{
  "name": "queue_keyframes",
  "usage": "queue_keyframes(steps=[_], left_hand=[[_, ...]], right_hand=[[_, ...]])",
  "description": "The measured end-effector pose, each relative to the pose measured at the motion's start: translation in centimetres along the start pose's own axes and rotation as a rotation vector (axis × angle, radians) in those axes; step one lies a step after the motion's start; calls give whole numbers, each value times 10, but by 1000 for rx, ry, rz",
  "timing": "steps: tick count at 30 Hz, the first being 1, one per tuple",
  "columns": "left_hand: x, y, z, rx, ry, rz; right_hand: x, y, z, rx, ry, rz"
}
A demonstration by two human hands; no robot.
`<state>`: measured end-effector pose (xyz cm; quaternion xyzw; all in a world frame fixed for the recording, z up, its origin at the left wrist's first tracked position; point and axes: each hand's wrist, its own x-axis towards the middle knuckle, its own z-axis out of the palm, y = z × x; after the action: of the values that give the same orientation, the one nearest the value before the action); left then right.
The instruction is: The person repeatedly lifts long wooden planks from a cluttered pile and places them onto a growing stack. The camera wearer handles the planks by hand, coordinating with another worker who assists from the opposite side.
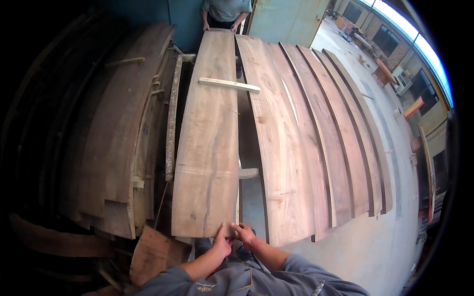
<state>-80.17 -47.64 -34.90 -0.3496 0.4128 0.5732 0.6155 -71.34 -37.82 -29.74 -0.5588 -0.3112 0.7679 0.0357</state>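
While two near hands [223,240] grip one plank [205,153], one stick [228,84] crosses.

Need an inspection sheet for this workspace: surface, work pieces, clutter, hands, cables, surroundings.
Surface: round bar visible in the gap beside the wide plank; grey floor beyond.
Work pieces: wide plank, with a row of planks to its right.
Clutter: pale strip across the wide plank; stacked boards left; brown board piece lower left.
Hands: left hand grips the near edge, thumb on top; right hand at the right corner, grip partly hidden.
Cables: nothing clearly seen.
Surroundings: another person at the plank's far end; pale green panel behind.
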Motion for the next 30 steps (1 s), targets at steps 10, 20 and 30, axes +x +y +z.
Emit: queue_keyframes(steps=[10,20,30], left_hand=[[-43,53,-100,115,33,108],[-55,231,-114,622,-12,556],[-47,216,-58,1040,248,526]], right_hand=[[-7,47,17,-93,261,8],[98,-295,46,-860,362,-1191],[266,-533,105,-1481,755,-936]])
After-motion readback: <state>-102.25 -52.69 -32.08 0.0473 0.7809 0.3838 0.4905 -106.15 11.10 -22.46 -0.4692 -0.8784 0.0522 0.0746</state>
